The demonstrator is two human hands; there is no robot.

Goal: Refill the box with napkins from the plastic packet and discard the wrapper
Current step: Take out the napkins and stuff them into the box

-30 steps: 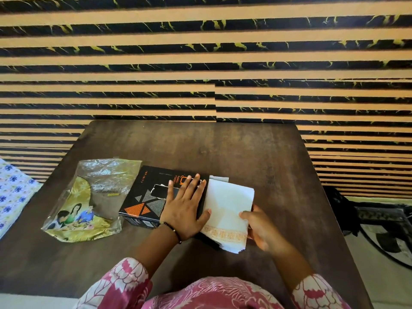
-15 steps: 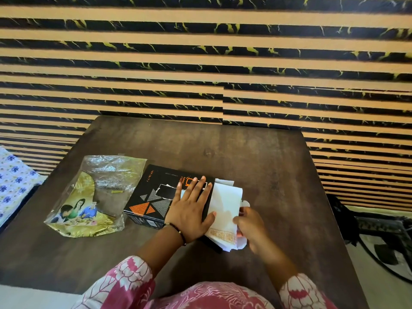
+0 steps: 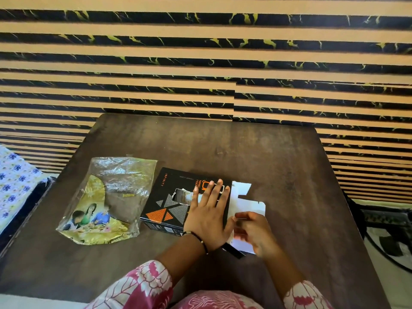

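Napkins (image 3: 183, 195) show white through the torn opening in the top of the black box (image 3: 169, 208), which lies flat on the dark bench (image 3: 245, 152), a little toward the near edge and left of centre. Its lid carries orange and grey triangle patterns and the word INFINITY along the far left side. At the box's right end the white end flaps (image 3: 246, 198) stand open and spread out over the bench.

Flat on the right half of the lid rests the left hand (image 3: 209, 216), palm down, fingers straight and spread, gripping nothing and only pressing the box; a thin dark bracelet circles its wrist. Just beside it at the open end is the right hand (image 3: 256, 233), its fingers curled inward against the white card and paper there; whether it truly pinches a flap or napkin cannot be told, as the spot is blurred.

Left of the box, near it but apart, lies the plastic packet (image 3: 107, 197), flattened and crinkled, clear at its far part and printed gold with a picture of people eating at its near part.

Pink sleeves with white flower print fill the near edge of the view. Beyond the bench rises a wall of tan and black stripes. A blue-flowered cloth (image 3: 15, 181) lies at far left.
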